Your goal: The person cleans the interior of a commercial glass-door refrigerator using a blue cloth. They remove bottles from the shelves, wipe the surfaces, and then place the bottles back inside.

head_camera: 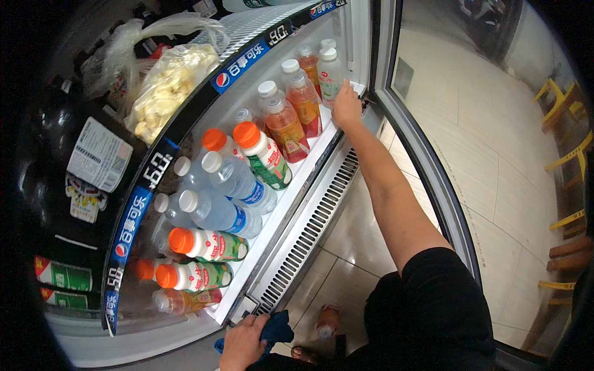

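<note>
My right hand [348, 105] reaches to the far end of the bottom shelf [297, 178] of an open drinks fridge. It is at the side of a white-capped bottle with a pale label [328, 76]; whether the fingers grip it cannot be made out. Beside that bottle stand bottles of reddish drink [285, 130]. My left hand [243, 343] is at the fridge's near lower corner, holding a dark blue cloth [277, 329]. Between the hands, clear water bottles [241, 181] and white bottles with orange caps [209, 243] line the shelf.
The glass door [436, 171] stands open on the right. A vent grille [311, 232] runs below the shelf. On the tiled floor a reddish drink bottle [328, 320] is near my foot [304, 355]. A bag of pale yellow pieces [171, 88] lies on the upper shelf. Yellow chairs [564, 157] are farther right.
</note>
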`<state>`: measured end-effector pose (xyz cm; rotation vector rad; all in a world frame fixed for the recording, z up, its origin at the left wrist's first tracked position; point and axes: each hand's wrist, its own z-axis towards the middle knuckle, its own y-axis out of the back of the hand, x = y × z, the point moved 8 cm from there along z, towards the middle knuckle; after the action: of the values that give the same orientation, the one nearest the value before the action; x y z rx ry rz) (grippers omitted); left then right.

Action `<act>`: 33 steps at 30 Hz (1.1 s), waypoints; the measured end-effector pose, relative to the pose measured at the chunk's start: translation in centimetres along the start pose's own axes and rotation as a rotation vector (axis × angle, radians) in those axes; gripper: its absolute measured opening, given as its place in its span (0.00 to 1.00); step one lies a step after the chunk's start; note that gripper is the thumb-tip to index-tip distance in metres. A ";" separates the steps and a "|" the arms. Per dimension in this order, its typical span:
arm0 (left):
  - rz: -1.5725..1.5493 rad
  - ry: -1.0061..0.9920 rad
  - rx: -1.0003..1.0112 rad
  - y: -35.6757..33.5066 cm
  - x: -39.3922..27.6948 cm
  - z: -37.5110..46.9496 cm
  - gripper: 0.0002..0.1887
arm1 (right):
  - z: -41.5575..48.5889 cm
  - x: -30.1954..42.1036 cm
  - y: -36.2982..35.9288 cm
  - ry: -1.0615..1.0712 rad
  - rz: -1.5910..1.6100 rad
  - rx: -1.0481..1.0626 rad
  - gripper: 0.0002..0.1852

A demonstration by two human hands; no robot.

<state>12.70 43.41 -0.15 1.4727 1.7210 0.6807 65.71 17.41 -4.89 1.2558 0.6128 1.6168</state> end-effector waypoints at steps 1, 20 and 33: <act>0.001 0.008 0.006 0.0 0.0 -0.3 0.33 | -0.1 -0.4 -0.5 -0.037 0.034 0.052 0.43; -0.084 0.056 -0.233 0.9 -0.1 -7.7 0.39 | -37.4 2.9 5.4 0.922 0.457 1.359 0.20; -0.099 0.036 -0.227 1.3 -0.5 -10.6 0.39 | -59.7 6.4 3.2 1.475 0.713 1.824 0.38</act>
<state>4.82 44.02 7.07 1.2182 1.6710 0.8248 9.28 31.52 -19.91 1.0169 3.3827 2.3436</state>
